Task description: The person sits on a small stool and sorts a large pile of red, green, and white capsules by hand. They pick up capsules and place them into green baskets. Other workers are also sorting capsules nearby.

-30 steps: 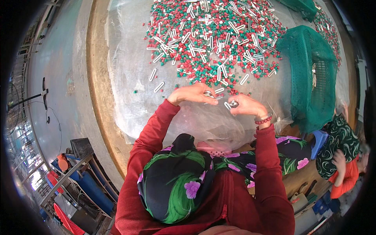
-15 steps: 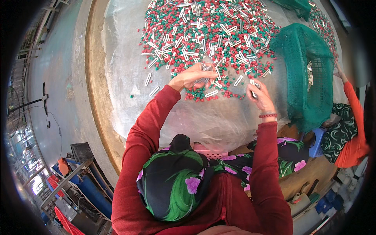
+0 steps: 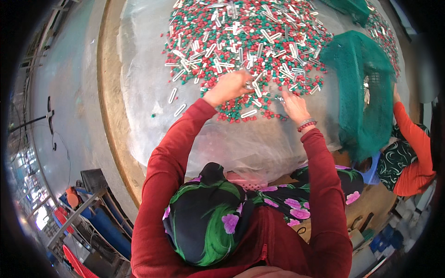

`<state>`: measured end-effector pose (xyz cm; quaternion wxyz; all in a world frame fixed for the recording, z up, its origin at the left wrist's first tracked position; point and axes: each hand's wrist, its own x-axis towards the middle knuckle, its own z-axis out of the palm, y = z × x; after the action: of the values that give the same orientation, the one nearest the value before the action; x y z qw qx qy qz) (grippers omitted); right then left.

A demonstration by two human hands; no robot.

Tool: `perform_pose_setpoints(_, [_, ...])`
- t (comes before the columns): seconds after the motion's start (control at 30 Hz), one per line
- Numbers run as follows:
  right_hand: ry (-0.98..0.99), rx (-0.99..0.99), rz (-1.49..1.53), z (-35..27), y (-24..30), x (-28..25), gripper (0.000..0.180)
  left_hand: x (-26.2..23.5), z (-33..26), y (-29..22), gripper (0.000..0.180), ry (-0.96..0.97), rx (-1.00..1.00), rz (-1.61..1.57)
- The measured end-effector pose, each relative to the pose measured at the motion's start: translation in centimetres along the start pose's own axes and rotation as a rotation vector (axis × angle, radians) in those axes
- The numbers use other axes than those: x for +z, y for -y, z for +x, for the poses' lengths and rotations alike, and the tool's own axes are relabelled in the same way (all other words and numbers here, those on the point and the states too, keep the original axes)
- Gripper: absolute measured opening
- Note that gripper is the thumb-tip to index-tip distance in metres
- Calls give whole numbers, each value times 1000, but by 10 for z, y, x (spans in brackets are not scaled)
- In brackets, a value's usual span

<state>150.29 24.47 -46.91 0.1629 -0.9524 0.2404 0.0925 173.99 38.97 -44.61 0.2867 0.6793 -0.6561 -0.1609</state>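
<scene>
And here we are at the heap, a wide scatter of small red and green pieces (image 3: 273, 60), white bits mixed in, with pale oblong loops (image 3: 249, 114) lying all through it. It spreads at twelve o'clock from the person, over a translucent sheet (image 3: 148, 69).

The left hand (image 3: 232, 87) is right at the near edge! Its fingers are drawn in, bunched narrow, with something shiny showing at the tips; whether they grip it, I can't tell. One loop sits just off those fingers at three o'clock, and two more lie apart from the heap between eight and nine.

Over comes the right hand (image 3: 295, 107), beaded bracelet (image 3: 307, 124) on the wrist, fingers bent and pointing into the pieces. A small glint shows by the tips; I can't make out whether it's held.

At three o'clock from that hand stands a basket draped in green netting (image 3: 347, 97), pale pieces (image 3: 366, 92) visible inside. More green mesh (image 3: 352, 9) hangs at one o'clock, a second heap (image 3: 387, 44) lies at two.

Between three and four, a co-worker in an orange sleeve (image 3: 412, 139) reaches beside the basket; a blue stool (image 3: 371, 173) sits between four and five.

At six o'clock from the left hand, a pink perforated container (image 3: 250, 183) peeks out beside a flower-patterned knee (image 3: 204, 227).
</scene>
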Motion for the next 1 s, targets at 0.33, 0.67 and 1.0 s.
perform_pose_setpoints(0.33, [-204, 259, 2312, -51, 34, -28, 16, 25, 22, -5, 34, 247, -106, -86])
perform_pose_setpoints(0.67, [-407, 369, 2431, -93, 13, -50, 25, 18, 38, -26, 15, 260, -84, 278])
perform_pose_setpoints(1.0, [-390, -1, 2732, -94, 12, -68, 45, -93, 139, -176, 27, 738, 122, -10])
